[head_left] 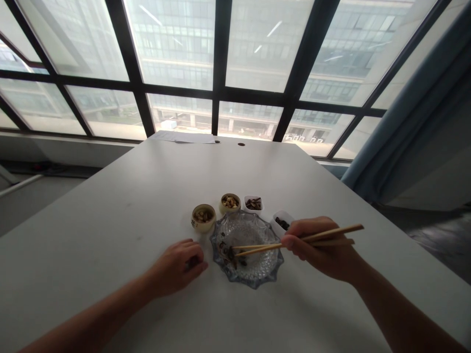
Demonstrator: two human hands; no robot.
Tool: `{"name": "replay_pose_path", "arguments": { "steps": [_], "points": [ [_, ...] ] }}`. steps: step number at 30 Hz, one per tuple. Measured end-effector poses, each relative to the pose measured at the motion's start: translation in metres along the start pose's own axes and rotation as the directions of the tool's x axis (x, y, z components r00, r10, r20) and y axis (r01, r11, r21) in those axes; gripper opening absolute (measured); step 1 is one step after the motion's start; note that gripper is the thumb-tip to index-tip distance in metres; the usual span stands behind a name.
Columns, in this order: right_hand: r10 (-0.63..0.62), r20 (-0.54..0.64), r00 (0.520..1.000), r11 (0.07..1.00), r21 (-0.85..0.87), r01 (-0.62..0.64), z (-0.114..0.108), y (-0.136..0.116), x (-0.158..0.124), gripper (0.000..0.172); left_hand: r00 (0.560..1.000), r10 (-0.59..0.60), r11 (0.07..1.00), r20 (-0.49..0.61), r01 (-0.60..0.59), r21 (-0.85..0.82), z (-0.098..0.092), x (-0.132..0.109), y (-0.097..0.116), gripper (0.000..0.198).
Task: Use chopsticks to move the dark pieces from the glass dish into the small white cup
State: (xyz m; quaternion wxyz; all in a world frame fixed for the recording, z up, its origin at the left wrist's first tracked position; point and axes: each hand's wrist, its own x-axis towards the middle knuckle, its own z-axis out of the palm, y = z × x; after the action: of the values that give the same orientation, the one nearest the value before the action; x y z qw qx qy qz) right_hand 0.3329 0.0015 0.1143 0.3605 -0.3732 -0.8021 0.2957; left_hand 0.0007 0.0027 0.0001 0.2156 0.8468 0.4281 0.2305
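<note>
**Hands.** The left hand lies palm down on the table at the plate's 9 o'clock, just beside its rim. Its fingers are loosely curled. A dark spot shows under the fingertips, but I cannot tell whether anything is gripped. The right hand comes in from 3 o'clock, closed around 2 chopsticks. The sticks are nearly level and their tips are almost together.

**Plate.** There is 1 glass plate with a scalloped rim, between the hands. The chopstick tips sit over its 9 o'clock side, at a small cluster of dark pieces. The cluster is too small and tangled to count; it looks like under 10 pieces. No grip on a piece can be confirmed.

**Progress, as judged.** Most of the plate floor is bare and only that 1 cluster is left in it, so the plate appears largely dealt with.

**Containers beyond the plate.** There are 4, and all hold something.
- 2 round cups hold pale nuts, 1 at 10 o'clock and 1 at 11 o'clock.
- 2 white dishes hold dark pieces, 1 at 12 o'clock and 1 at 2 o'clock. The second touches or nearly touches the right hand's knuckles.

**Far edge.** 1 sheet of paper and 2 holes show in the tabletop. A window lies beyond, with 1 curtain at 2 o'clock.
</note>
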Motion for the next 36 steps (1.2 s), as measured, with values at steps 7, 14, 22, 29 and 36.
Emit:
{"name": "replay_pose_path", "arguments": {
  "steps": [7,14,22,29,36],
  "points": [
    [-0.004,0.047,0.999,1.0,-0.015,0.005,0.009,0.006,0.002,0.053,1.0,0.013,1.0,0.012,-0.013,0.003,-0.001,0.001,0.002,0.02],
    [0.034,-0.016,0.999,0.999,-0.026,-0.034,0.011,0.003,0.002,0.047,1.0,0.013,1.0,0.007,-0.013,0.002,0.0,0.001,0.0,0.019],
    [-0.13,0.064,0.989,0.989,-0.061,0.134,0.018,0.0,-0.002,0.031,1.0,0.01,1.0,0.009,-0.01,-0.007,0.0,0.0,0.001,0.02],
    [-0.16,0.087,0.983,0.987,-0.015,0.162,0.015,-0.006,-0.004,0.033,1.0,0.004,1.0,0.006,-0.004,0.007,-0.001,-0.001,0.002,0.02],
    [0.353,-0.323,0.878,0.841,0.522,-0.146,-0.006,0.04,0.014,0.049,1.0,0.008,1.0,0.001,-0.008,0.012,-0.001,-0.002,0.003,0.019]
  ]
}}
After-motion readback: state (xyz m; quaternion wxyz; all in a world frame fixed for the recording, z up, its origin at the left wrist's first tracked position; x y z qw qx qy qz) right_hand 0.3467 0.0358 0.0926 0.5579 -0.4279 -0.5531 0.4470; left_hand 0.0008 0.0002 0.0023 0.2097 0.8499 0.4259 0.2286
